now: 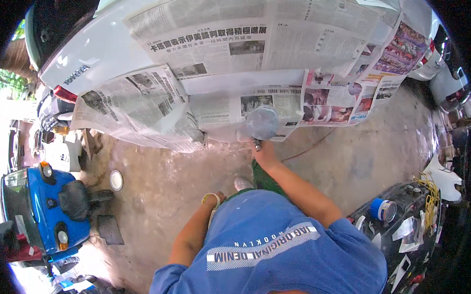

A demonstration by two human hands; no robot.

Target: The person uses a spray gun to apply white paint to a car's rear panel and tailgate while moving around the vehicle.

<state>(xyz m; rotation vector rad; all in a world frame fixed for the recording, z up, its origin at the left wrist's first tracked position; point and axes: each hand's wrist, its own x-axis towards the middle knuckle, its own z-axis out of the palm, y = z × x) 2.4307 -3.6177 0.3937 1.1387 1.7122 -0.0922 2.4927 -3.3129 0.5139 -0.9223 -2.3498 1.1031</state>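
Note:
In front of me is a white car body panel [217, 84], masked with overlapping newspaper sheets [198, 45]. My right hand [266, 154] is closed around a spray gun [256, 143] with a round, cloudy translucent cup [262, 123] on top. The cup stands in front of the lower newspaper, and whether the gun touches the panel cannot be made out. My left hand [217, 197] hangs low beside my blue shirt, a pale yellow band around the wrist. Its fingers are dark and mostly hidden.
A thin reddish hose [311, 147] runs over the concrete floor from near my right hand. A blue vehicle [51, 210] stands at left, near a round white lid [116, 180]. At right, a dark surface [370, 247] bears a blue can [383, 210], scraps and yellow cord [431, 200].

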